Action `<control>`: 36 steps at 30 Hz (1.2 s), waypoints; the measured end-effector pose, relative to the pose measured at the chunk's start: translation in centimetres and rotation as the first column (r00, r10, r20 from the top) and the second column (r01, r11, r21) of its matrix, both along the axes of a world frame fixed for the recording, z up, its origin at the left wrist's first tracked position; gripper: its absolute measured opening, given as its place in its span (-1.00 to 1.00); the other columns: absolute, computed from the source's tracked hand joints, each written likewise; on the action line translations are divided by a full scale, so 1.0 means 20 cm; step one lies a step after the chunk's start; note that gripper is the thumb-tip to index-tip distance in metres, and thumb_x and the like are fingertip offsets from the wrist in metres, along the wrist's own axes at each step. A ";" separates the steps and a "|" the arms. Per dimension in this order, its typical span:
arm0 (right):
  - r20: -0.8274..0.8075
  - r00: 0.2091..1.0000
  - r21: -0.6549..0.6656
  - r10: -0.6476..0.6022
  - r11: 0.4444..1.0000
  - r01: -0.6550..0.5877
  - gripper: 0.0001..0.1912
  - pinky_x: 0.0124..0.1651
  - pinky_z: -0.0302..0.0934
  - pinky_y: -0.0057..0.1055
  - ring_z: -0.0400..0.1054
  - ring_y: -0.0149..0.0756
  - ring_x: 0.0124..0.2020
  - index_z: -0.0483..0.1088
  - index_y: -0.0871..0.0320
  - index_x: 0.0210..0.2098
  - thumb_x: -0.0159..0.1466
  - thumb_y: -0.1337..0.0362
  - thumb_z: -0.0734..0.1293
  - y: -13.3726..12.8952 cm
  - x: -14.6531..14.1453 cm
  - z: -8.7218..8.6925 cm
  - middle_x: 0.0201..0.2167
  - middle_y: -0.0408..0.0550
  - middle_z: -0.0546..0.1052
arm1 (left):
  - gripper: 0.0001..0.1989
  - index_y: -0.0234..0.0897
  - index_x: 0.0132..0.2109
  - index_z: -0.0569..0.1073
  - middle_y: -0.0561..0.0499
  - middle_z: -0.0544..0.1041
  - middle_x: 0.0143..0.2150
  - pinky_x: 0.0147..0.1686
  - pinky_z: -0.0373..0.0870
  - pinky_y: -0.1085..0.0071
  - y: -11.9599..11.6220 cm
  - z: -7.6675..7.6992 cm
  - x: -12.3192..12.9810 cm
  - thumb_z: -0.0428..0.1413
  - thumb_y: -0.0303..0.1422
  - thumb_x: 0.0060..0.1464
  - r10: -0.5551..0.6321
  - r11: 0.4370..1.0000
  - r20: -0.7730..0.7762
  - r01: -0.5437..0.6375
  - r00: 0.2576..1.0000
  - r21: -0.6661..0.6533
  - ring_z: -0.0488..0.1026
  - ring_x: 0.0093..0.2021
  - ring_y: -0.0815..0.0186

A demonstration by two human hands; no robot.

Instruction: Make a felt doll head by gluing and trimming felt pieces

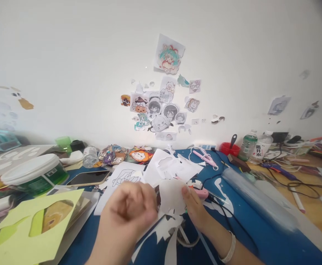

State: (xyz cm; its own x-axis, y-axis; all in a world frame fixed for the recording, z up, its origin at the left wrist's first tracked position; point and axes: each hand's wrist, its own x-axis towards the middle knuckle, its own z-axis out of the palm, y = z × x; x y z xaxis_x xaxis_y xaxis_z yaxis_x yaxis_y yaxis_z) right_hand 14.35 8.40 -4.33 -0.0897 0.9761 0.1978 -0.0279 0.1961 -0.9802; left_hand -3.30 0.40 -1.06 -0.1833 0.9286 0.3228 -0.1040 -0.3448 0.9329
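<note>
My right hand [195, 206] grips the right edge of a rounded white paper cut-out [173, 195], its thumb lying on the face of the sheet. My left hand [130, 209] is raised at the cut-out's left side with its fingers curled in. Whatever those fingers may hold is hidden. Jagged white paper scraps [170, 228] lie below the cut-out, partly over a roll of tape. Just behind my right hand is a pink tool [202, 193], mostly covered. A sheet with a line drawing [126, 176] rests behind my left hand.
On the left stand a white-lidded green tub [34, 169], a phone [89, 178] and yellow cut paper [39, 228]. To the right are a clear plastic roll [257, 198], black cables, a pink-handled glue gun [205, 158], a red bowl [229, 149] and two bottles [248, 145].
</note>
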 end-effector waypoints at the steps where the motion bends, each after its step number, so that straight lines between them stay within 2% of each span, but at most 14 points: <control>1: 0.007 1.000 -0.027 0.005 1.000 -0.004 -0.49 -0.18 0.26 -0.27 0.31 -0.23 -0.40 0.39 0.15 -0.50 0.16 -0.17 0.17 0.00 0.00 0.00 -0.54 -0.08 0.43 | -0.77 -0.17 -0.44 0.35 0.10 0.45 -0.50 -0.46 0.31 0.45 0.07 0.09 -0.01 0.29 -0.32 -0.20 0.088 0.996 0.012 -0.088 0.996 0.011 0.37 -0.47 0.36; 2: 0.014 1.000 -0.048 0.009 0.999 -0.009 -0.48 -0.17 0.25 -0.26 0.31 -0.23 -0.39 0.39 0.16 -0.50 0.16 -0.18 0.17 0.00 0.00 0.00 -0.53 -0.08 0.43 | -0.77 -0.19 -0.45 0.36 0.11 0.45 -0.49 -0.45 0.30 0.47 0.12 0.16 -0.02 0.29 -0.33 -0.22 0.128 0.992 -0.018 -0.128 0.992 -0.003 0.36 -0.47 0.39; 4: 0.022 1.000 -0.052 0.017 0.999 -0.016 -0.48 -0.13 0.22 -0.24 0.30 -0.22 -0.38 0.38 0.16 -0.50 0.14 -0.19 0.18 0.00 0.00 0.01 -0.51 -0.07 0.43 | -0.81 -0.23 -0.38 0.41 0.12 0.42 -0.54 -0.46 0.27 0.47 0.21 0.19 -0.03 0.23 -0.26 -0.13 0.168 0.981 -0.103 -0.177 0.980 -0.083 0.32 -0.53 0.41; 7: 0.022 0.999 -0.052 0.046 0.998 -0.045 -0.47 -0.10 0.21 -0.22 0.30 -0.19 -0.32 0.39 0.16 -0.45 0.14 -0.21 0.17 0.01 0.00 0.01 -0.46 -0.05 0.43 | -0.74 -0.26 -0.27 0.41 0.14 0.37 -0.62 -0.51 0.20 0.46 0.27 0.11 -0.04 0.10 -0.15 -0.01 0.098 0.981 -0.223 -0.132 0.970 -0.141 0.25 -0.59 0.40; 8: 0.029 0.998 -0.056 0.061 0.997 -0.059 -0.46 -0.11 0.22 -0.21 0.30 -0.18 -0.31 0.39 0.17 -0.42 0.14 -0.21 0.17 0.01 0.00 0.01 -0.44 -0.05 0.43 | -0.69 -0.27 -0.26 0.41 0.16 0.32 -0.67 -0.55 0.16 0.46 0.28 0.07 -0.04 0.03 -0.10 0.04 0.038 0.984 -0.259 -0.081 0.965 -0.158 0.20 -0.63 0.40; 10: 0.058 0.992 -0.068 0.109 0.992 -0.105 -0.44 -0.12 0.23 -0.21 0.30 -0.18 -0.29 0.39 0.18 -0.39 0.14 -0.22 0.15 0.02 0.01 0.00 -0.42 -0.03 0.43 | -0.58 -0.27 -0.39 0.38 0.17 0.22 -0.70 -0.56 0.11 0.46 0.27 0.02 -0.03 -0.11 -0.02 0.09 -0.118 0.985 -0.314 0.072 0.942 -0.154 0.15 -0.63 0.39; 13: 0.141 0.962 -0.078 0.236 0.971 -0.226 -0.40 -0.12 0.22 -0.22 0.29 -0.19 -0.29 0.38 0.19 -0.37 0.14 -0.25 0.11 0.01 0.03 0.01 -0.40 -0.02 0.41 | -0.47 -0.26 -0.58 0.23 0.16 0.14 -0.65 -0.55 0.05 0.47 0.25 0.00 -0.01 -0.13 0.10 0.03 -0.364 0.931 -0.385 0.327 0.848 -0.160 0.10 -0.60 0.42; 17: 0.275 0.873 -0.049 0.402 0.913 -0.405 -0.27 -0.24 0.22 -0.25 0.24 -0.24 -0.36 0.36 0.20 -0.46 0.07 -0.36 0.02 -0.01 0.05 0.04 -0.45 -0.04 0.34 | -0.44 -0.28 -0.59 0.22 0.14 0.14 -0.64 -0.58 0.00 0.48 0.23 0.01 0.01 -0.20 0.10 0.07 -0.526 0.851 -0.401 0.465 0.750 -0.246 0.06 -0.61 0.44; 19: 0.288 0.848 -0.035 0.445 0.890 -0.456 -0.27 -0.35 0.19 -0.32 0.19 -0.29 -0.43 0.33 0.20 -0.48 0.08 -0.36 0.01 -0.02 0.05 0.06 -0.50 -0.08 0.28 | -0.45 -0.29 -0.59 0.22 0.11 0.16 -0.63 -0.56 0.02 0.48 0.23 0.02 0.02 -0.22 0.05 0.11 -0.537 0.844 -0.421 0.462 0.731 -0.274 0.09 -0.59 0.42; 23: 0.261 0.853 0.117 0.452 0.862 -0.493 -0.41 -0.47 0.04 -0.43 0.09 -0.39 -0.51 0.29 0.20 -0.57 0.13 -0.24 0.13 0.00 0.02 0.11 -0.58 -0.16 0.21 | -0.48 -0.27 -0.58 0.15 0.12 0.13 -0.61 -0.54 0.02 0.47 0.23 0.03 0.00 -0.21 0.05 0.10 -0.442 0.896 -0.485 0.354 0.755 -0.266 0.06 -0.56 0.42; 26: 0.275 0.879 0.211 0.389 0.868 -0.450 -0.52 -0.47 0.00 -0.45 0.09 -0.40 -0.52 0.30 0.20 -0.56 0.16 -0.11 0.19 0.02 0.01 0.14 -0.60 -0.18 0.20 | -0.47 -0.29 -0.56 0.20 0.13 0.15 -0.60 -0.54 0.03 0.48 0.22 0.05 0.00 -0.17 0.08 0.06 -0.499 0.865 -0.423 0.407 0.757 -0.292 0.06 -0.55 0.42; 30: 0.262 0.887 0.194 0.381 0.879 -0.435 -0.58 -0.49 -0.01 -0.46 0.09 -0.40 -0.52 0.32 0.20 -0.50 0.20 -0.04 0.17 0.02 0.01 0.13 -0.58 -0.18 0.23 | -0.54 -0.33 -0.39 0.37 0.10 0.29 -0.52 -0.47 0.16 0.49 0.19 0.07 0.02 0.00 0.04 -0.01 -0.572 0.814 -0.295 0.484 0.766 -0.322 0.17 -0.48 0.39; 34: 0.326 0.907 0.259 0.269 0.897 -0.359 -0.59 -0.47 -0.01 -0.45 0.08 -0.41 -0.52 0.32 0.21 -0.51 0.22 -0.01 0.18 0.01 0.00 0.12 -0.60 -0.20 0.20 | -0.62 -0.33 -0.32 0.41 0.08 0.37 -0.50 -0.45 0.23 0.48 0.18 0.06 0.04 -0.06 -0.08 0.11 -0.507 0.847 -0.344 0.385 0.790 -0.366 0.23 -0.50 0.39; 36: 0.312 0.895 0.222 0.318 0.892 -0.394 -0.60 -0.47 0.03 -0.46 0.14 -0.39 -0.50 0.35 0.21 -0.43 0.24 -0.01 0.17 0.00 0.00 0.12 -0.56 -0.18 0.26 | -0.62 -0.33 -0.34 0.43 0.08 0.40 -0.51 -0.49 0.24 0.49 0.19 0.06 0.02 -0.06 -0.08 0.10 -0.467 0.871 -0.407 0.330 0.785 -0.364 0.25 -0.52 0.39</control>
State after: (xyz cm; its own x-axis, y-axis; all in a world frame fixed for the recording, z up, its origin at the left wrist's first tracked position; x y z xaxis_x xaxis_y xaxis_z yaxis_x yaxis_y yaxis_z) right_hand 14.31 8.47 -1.93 -0.5063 0.7783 0.3714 0.1008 0.4812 -0.8708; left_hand -2.94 4.22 0.07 0.3316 0.9434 0.0075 0.2940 -0.1109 0.9494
